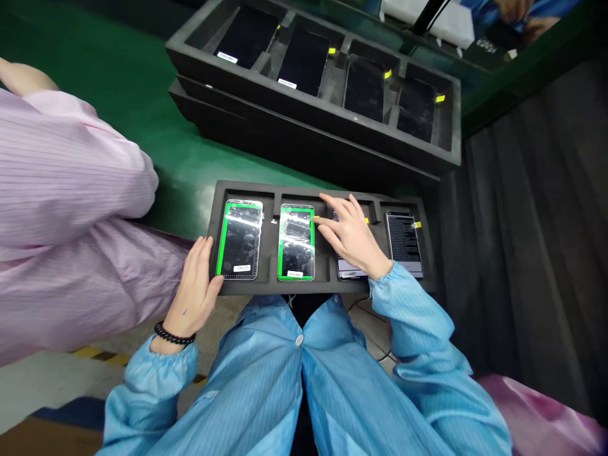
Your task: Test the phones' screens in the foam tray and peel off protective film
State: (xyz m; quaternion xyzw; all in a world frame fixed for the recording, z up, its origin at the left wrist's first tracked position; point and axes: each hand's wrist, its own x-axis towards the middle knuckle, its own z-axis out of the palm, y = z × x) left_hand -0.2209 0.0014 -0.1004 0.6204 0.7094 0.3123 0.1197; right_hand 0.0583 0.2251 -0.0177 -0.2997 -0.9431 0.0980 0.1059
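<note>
Green table, stacked trays at back, four-phone tray at near edge, my left grip clasping its left rim, right grip open, fingertips on third phone, pink sleeve left.

Black tray; two phones framed bright green; blue pinstriped sleeves; pink striped coat beside.
</note>
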